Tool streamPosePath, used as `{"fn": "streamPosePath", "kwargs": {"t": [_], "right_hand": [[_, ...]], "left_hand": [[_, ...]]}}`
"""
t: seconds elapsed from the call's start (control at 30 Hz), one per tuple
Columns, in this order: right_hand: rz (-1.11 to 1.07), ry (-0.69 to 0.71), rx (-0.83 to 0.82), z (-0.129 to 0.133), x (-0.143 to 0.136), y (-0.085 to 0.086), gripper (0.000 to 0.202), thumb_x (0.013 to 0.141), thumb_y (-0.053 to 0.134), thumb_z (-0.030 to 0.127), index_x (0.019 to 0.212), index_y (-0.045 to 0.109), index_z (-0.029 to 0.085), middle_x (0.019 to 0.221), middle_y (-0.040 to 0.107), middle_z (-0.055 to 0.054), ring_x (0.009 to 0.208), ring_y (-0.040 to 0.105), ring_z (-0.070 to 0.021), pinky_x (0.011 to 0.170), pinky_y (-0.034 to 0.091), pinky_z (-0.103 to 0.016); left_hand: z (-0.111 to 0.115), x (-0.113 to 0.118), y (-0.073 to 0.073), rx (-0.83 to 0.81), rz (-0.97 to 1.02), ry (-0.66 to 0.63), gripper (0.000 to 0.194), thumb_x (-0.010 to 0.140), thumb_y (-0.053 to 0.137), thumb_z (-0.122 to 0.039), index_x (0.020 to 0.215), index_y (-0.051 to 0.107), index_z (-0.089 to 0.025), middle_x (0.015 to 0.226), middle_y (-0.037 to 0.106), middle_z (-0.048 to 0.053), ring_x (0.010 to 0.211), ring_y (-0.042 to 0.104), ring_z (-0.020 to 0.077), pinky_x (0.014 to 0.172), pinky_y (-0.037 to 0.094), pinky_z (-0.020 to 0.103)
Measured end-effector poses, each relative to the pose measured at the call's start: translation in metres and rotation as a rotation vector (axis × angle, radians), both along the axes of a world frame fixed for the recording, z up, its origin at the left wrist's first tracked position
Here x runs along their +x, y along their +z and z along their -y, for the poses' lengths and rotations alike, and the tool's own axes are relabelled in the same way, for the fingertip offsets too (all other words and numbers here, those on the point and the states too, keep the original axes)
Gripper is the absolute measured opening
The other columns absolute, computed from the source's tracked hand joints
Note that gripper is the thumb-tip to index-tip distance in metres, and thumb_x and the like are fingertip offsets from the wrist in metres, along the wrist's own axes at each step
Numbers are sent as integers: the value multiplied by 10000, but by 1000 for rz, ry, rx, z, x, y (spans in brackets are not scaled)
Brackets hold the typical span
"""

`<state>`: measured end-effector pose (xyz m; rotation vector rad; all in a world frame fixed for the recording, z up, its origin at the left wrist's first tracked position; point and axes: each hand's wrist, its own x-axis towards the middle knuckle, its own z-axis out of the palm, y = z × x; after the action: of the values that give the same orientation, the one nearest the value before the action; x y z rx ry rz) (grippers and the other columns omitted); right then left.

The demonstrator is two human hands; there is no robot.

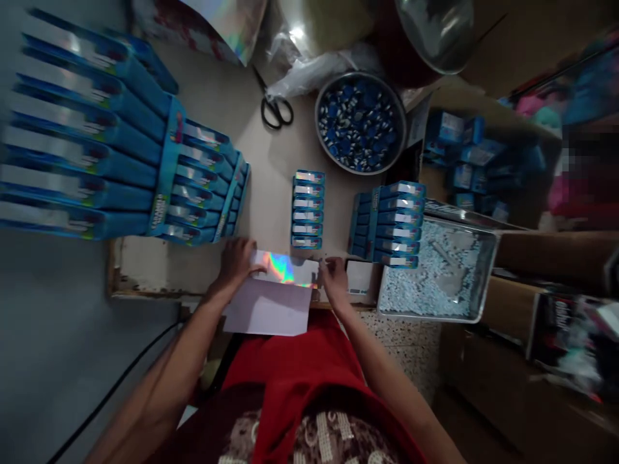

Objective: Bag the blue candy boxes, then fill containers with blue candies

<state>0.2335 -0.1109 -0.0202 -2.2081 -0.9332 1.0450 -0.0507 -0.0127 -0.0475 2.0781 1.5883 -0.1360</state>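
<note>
Two hands: left hand [239, 261] pinching a shiny card [286, 269] by its left end, right hand [335, 278] at the other, grip unclear. At the worktop [269, 200] edge, it seems light, slick, creasable; best held by the ends.

The single view comes from the head of the person, who is at the near edge of the tabletop [271, 174]. The camera faces forward and steeply down, so it sees the tabletop almost from above. It is rather near to this surface, yet it takes a wide field: the red cloth [290, 354] on the near side of the tabletop, the shiny card [285, 269] along its near edge, and brown cartons [512, 258] to its right
</note>
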Motion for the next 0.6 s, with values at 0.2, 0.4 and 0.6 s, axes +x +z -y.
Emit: {"fn": "streamPosePath", "kwargs": {"t": [0.2, 0.4, 0.6], "right_hand": [[85, 434, 243, 22, -39, 11, 116, 932, 538, 250, 940, 647, 210, 927, 657, -47, 861, 605, -207, 800, 480, -340], [180, 542, 391, 26, -25, 64, 127, 947, 582, 199, 1036, 664, 237, 933, 663, -37, 903, 614, -210, 818, 500, -340], [186, -213, 653, -6, 118, 126, 389, 938, 617, 441, 1281, 591, 259, 1146, 644, -59, 1044, 625, -199, 939, 503, -394]], "left_hand": [[11, -10, -4, -55, 54, -31, 205, 859, 722, -407, 896, 716, -205, 1021, 627, 91, 1038, 560, 266, 917, 439, 345], [22, 0, 34, 78, -111, 18, 381, 908, 582, -294, 1245, 660, -134, 1198, 600, 202, 1090, 544, 377, 883, 456, 460], [44, 121, 97, -170, 708, 194, 341, 935, 599, -451, 1147, 695, -201, 1151, 711, 107, 1079, 657, 265, 1013, 500, 423]]}}
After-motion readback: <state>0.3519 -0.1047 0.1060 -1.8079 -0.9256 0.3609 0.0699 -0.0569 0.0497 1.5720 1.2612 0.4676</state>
